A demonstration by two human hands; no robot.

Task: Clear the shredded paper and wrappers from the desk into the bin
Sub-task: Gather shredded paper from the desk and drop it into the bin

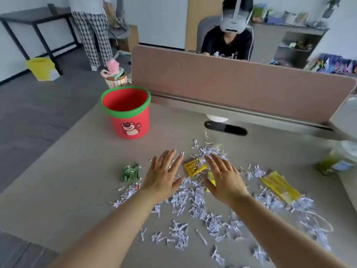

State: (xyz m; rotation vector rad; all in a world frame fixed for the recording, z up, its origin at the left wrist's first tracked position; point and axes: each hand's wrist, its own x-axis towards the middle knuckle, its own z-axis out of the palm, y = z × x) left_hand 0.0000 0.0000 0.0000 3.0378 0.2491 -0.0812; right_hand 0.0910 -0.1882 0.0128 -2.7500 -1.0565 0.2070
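Grey-beige desk [67,180] in an office, dark grey floor to the left; a dusty-pink divider panel [231,84] runs along the desk's far edge, with a dark cable slot [226,128] just before it. Behind the panel sits a person wearing a white headset [233,20]; another person in checked trousers [92,33] stands far left near a dark table [34,18] and a yellow bin [41,67] on the floor. Red bin [128,113] with green rim and a bear sticker stands upright near the desk's far-left corner, looks empty inside. Shredded paper [193,202] — short white-lilac strips — is scattered loose over the desk's middle and toward the near-right edge, denser clump at centre. Wrappers among it: green wrapper [131,172] crumpled at the left of the mess, yellow wrapper [194,167] between the hands, long yellow wrapper [280,187] flat toward the right edge. Green bottle [336,163] at the right edge, blurred. Left hand [164,176] and right hand [224,178] both palm-down over the shreds, fingers spread apart, gripping nothing — contact with the paper hard to tell.
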